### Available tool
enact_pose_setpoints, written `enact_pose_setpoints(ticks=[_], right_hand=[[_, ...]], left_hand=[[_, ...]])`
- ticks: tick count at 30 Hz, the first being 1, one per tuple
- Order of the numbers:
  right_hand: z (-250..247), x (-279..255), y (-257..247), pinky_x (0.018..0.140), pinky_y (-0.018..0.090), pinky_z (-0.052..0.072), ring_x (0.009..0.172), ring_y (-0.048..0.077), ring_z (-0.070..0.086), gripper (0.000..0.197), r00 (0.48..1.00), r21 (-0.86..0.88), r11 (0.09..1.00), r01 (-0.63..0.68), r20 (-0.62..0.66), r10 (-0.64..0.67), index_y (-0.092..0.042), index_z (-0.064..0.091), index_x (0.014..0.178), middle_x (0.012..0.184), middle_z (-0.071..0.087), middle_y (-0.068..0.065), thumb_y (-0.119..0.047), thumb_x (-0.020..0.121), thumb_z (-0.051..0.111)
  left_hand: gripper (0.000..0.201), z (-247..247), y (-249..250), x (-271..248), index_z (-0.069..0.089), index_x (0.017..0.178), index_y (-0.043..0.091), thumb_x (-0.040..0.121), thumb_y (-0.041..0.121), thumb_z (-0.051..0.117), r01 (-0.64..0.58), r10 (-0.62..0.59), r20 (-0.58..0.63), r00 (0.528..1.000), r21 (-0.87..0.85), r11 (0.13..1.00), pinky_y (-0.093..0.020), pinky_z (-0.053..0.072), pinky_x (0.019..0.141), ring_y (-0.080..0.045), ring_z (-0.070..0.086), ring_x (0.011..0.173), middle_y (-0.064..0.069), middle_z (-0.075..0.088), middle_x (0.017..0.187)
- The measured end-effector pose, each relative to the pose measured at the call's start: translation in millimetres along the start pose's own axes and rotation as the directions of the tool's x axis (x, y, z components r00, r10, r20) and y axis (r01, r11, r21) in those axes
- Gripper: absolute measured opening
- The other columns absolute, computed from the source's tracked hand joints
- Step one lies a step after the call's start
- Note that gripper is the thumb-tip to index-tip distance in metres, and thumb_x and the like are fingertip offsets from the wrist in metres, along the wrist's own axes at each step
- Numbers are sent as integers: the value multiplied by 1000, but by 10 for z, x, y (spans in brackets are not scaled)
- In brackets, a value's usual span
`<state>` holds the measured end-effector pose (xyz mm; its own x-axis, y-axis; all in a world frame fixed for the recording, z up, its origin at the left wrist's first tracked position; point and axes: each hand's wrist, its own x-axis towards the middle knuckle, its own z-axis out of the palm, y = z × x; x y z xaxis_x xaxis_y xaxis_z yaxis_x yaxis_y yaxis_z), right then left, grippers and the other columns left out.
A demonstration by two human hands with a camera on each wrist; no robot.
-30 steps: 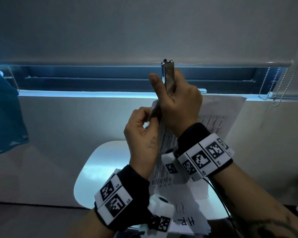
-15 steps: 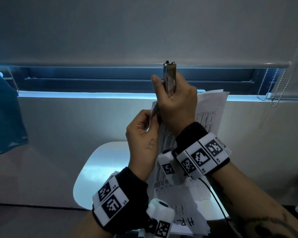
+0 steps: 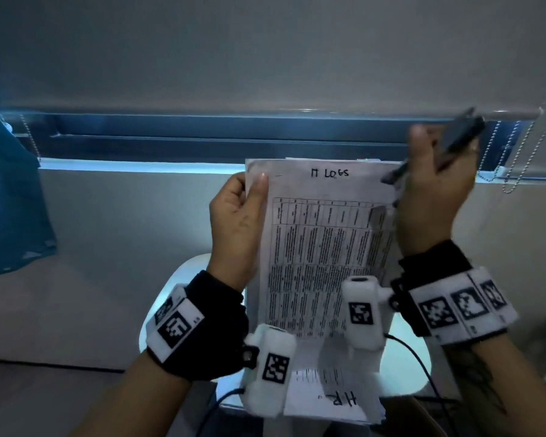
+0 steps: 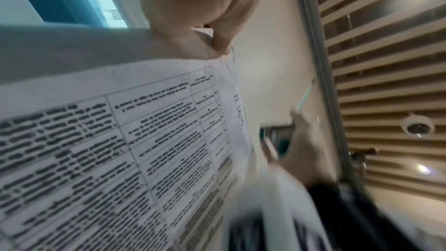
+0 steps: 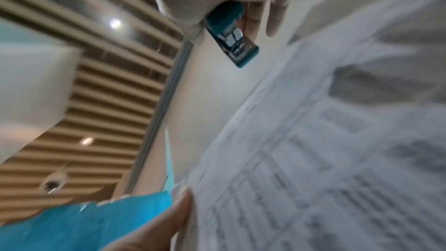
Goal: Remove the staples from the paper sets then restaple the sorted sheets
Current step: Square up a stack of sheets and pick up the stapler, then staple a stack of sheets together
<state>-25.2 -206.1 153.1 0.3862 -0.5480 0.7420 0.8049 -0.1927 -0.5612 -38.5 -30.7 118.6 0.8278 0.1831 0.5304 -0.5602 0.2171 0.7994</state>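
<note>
Left hand [image 3: 238, 222]: thumb and curled fingers [image 3: 259, 184] pinch the upper left corner of the paper set [image 3: 322, 247], headed "IT LOGS", held upright in the air.
Paper set: thin printed sheets, judged light, limp and easily creased; the free lower edge hangs toward the wrist. Best gripped at the corner or along the top edge, close to any staple point, so the sheets stay squared.
Right hand [image 3: 435, 197]: fingers wrapped round a teal stapler [image 5: 229, 43], raised just beside the set's upper right corner and apart from it. Stapler judged rigid, small, a secure palm hold.
Pose: both wrists lifted, palms facing inward.
Beneath the wrists: more sheets, one marked "HR" [image 3: 338, 395], lying on the white surface [image 3: 183, 279].
</note>
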Motion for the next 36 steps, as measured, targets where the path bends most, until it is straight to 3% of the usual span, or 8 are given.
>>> enact_pose_setpoints(ticks=[5,10,15,19,22,26,32,36], right_hand=[[-638,-325,439,58,18,49,65,8,60,31,965,-201,951,-233,71,252,-25,52,80,76,60,-4,-47,71,72],[-714,-414,539,46,16,46,46,2,55,23,748,-197,823,-532,345,566,-9,56,80,60,62,-9,-19,68,72],[-540,-389,551,45,17,42,42,7,45,29,658,-201,773,-601,424,622,-12,46,64,47,47,-5,1,78,67],[-346,-420,647,52,24,44,44,10,45,34,647,-121,713,-691,335,685,-15,43,64,47,48,-3,7,78,64],[-187,-521,763,48,22,43,42,9,46,32,585,-169,653,-739,319,745,-12,43,65,53,46,2,8,78,64],[-50,-716,1009,48,25,44,44,10,50,24,491,-444,603,-663,351,798,-11,48,72,57,52,1,-2,80,68],[-503,-970,1379,48,27,39,51,18,49,23,319,-867,263,-424,129,939,-7,45,71,61,50,9,-5,88,60],[-717,-1190,1489,58,27,42,67,23,54,18,289,-982,116,-152,68,955,-8,49,74,71,55,10,-14,86,60]], left_hand=[[8,-165,60,187,51,101,14,96,13,46,115,-113,26,993,-94,989,-24,55,62,-9,67,72,-1,65,87],[8,-293,127,451,55,101,15,94,17,49,296,-297,-13,955,-50,954,-28,57,58,-14,64,70,-4,65,85],[10,-500,91,667,57,99,16,93,23,51,458,-458,23,889,-57,887,-30,58,58,-16,67,74,-4,70,86],[45,-970,-156,514,61,95,21,62,46,78,580,-609,211,764,190,793,-23,57,63,-6,65,70,4,67,92],[48,-1287,-449,194,63,101,15,61,33,82,564,-702,188,687,471,678,-25,55,65,-14,65,75,1,70,88],[9,-1711,-690,144,60,98,6,90,5,56,595,-668,-83,740,544,591,-28,45,62,-22,57,73,-9,62,85],[7,-2425,-1233,59,52,95,0,93,3,47,742,-837,-289,464,643,189,-36,44,71,-29,53,77,-22,54,94],[15,-2235,-1426,-109,50,105,-4,94,4,42,752,-855,-264,447,629,199,-29,49,56,-25,55,67,-16,56,88]])
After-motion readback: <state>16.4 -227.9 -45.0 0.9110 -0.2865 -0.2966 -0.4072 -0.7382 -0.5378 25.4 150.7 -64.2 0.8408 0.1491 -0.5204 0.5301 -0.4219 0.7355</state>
